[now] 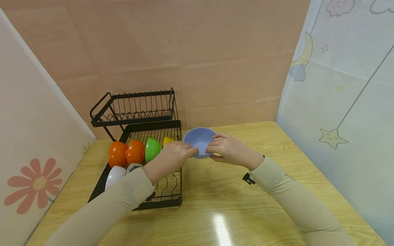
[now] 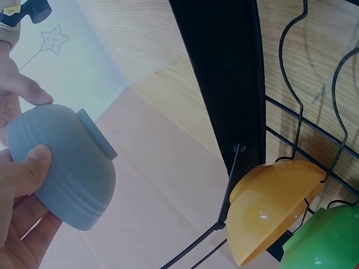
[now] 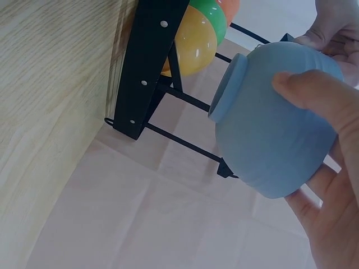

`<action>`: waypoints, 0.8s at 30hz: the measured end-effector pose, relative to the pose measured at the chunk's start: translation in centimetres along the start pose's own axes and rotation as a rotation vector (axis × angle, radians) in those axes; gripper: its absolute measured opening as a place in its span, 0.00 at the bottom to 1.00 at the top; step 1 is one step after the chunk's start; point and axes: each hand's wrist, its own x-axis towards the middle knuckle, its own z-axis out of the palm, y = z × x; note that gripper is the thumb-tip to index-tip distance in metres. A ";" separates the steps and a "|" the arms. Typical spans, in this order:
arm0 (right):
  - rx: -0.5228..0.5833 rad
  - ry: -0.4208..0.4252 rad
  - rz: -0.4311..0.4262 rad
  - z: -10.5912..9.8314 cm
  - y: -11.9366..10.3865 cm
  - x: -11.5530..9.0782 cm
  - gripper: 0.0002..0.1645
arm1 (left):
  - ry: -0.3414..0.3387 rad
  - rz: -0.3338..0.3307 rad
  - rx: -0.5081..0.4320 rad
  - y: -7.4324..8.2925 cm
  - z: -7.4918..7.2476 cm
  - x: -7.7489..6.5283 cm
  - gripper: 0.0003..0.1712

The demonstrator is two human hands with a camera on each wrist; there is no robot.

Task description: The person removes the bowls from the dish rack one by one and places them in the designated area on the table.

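Note:
A blue bowl (image 1: 198, 138) is held up between both hands just right of the dish rack, its inside facing me. My left hand (image 1: 175, 155) grips its left side, and my right hand (image 1: 230, 150) grips the right side with fingers over the rim. In the left wrist view the ridged outer wall of the blue bowl (image 2: 73, 162) and its foot ring show, with the left thumb pressed on the wall. From the right wrist, the right thumb lies against the outside of the blue bowl (image 3: 275, 123), while the left hand (image 3: 336, 33) holds the far side.
The black two-tier dish rack (image 1: 140, 206) stands on the wooden table (image 1: 234, 201) at left. Its lower tier carries two orange bowls (image 1: 118, 153), a green bowl (image 1: 153, 149), a yellow bowl (image 2: 272, 213) and a white bowl (image 1: 115, 176). A pale patterned bowl is partly hidden behind my left forearm.

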 end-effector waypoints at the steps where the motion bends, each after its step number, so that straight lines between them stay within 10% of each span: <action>1: -0.003 -0.001 0.000 0.0 0.0 0.0 0.11 | 0.000 0.000 0.002 0.0 0.0 0.0 0.09; 24: -0.017 -0.005 -0.001 -0.2 0.0 -0.1 0.12 | 0.018 -0.006 -0.008 0.2 -1.6 1.0 0.08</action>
